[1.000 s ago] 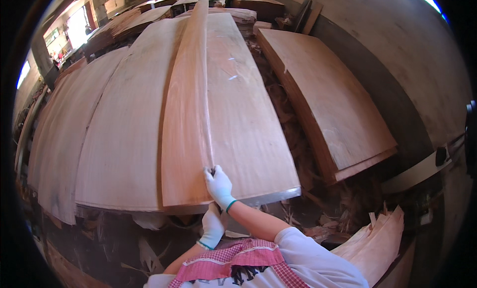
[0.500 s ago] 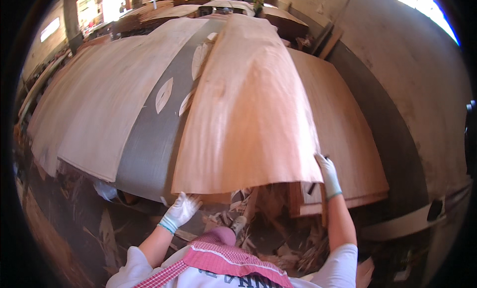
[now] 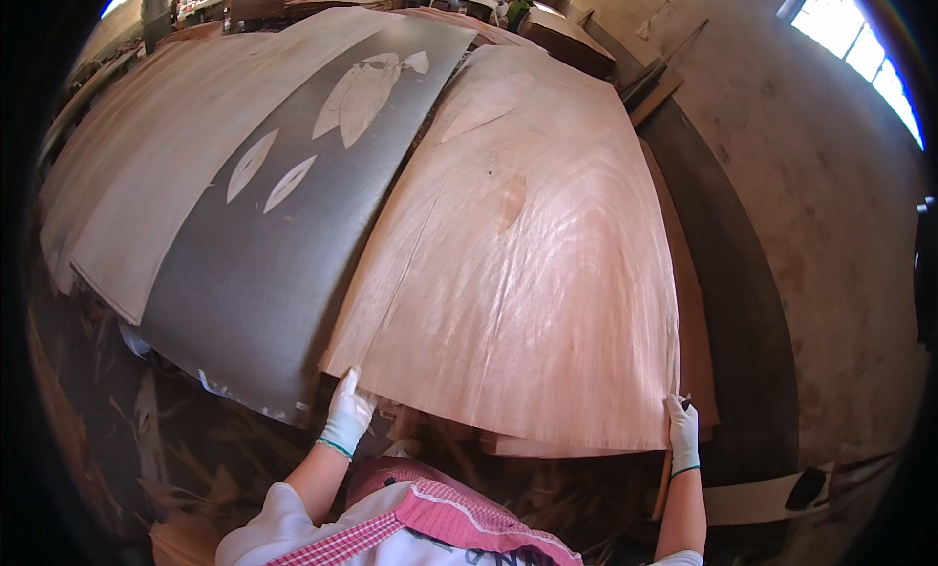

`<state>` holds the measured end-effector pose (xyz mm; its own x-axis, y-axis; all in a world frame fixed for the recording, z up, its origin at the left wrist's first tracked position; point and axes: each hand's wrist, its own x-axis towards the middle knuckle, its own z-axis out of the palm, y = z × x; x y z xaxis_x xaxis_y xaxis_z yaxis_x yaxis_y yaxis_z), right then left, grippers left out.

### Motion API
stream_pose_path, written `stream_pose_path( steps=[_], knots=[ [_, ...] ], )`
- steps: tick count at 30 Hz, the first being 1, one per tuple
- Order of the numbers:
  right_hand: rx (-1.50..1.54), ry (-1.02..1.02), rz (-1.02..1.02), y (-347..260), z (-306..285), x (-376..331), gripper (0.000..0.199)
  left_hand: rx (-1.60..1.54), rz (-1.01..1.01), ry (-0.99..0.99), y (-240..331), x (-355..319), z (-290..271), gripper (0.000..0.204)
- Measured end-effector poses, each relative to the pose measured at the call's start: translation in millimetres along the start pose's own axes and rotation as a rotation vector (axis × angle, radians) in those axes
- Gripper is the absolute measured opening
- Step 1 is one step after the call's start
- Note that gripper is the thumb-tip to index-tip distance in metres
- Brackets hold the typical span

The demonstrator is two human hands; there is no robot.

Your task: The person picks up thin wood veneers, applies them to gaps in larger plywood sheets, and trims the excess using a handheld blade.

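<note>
The left hand (image 3: 347,415) and right hand (image 3: 682,431), both gloved, are clamped on the near corners of a thin veneer sheet (image 3: 528,263). Keeping both corners level and pulling evenly should spare its edge from tearing. Right of the dark grey worktop (image 3: 264,273), the veneer sheet's long axis points straight away.

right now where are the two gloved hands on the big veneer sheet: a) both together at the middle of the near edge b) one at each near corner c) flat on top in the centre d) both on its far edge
b: the left hand grips the near left corner of the veneer sheet and the right hand grips the near right corner, far apart along the near edge.
</note>
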<state>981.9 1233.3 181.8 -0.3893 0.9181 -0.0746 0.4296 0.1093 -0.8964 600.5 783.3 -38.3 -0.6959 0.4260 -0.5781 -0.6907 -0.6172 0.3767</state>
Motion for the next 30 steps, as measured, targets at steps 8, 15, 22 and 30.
stream_pose_path(
  steps=[8,15,22,30],
  knots=[
    [-0.009,-0.014,-0.039,82,-161,120,0.028,-0.159,0.279,0.089,-133,98,28,0.045],
    [-0.073,-0.021,-0.082,164,-314,204,0.026,0.104,0.500,0.171,-278,96,81,0.030],
    [-0.240,-0.053,-0.114,196,-415,270,0.020,0.158,0.598,0.165,-370,65,143,0.025],
    [-0.562,0.072,-0.058,253,-492,316,0.016,0.549,0.826,0.247,-474,-28,231,0.030]
  ],
)
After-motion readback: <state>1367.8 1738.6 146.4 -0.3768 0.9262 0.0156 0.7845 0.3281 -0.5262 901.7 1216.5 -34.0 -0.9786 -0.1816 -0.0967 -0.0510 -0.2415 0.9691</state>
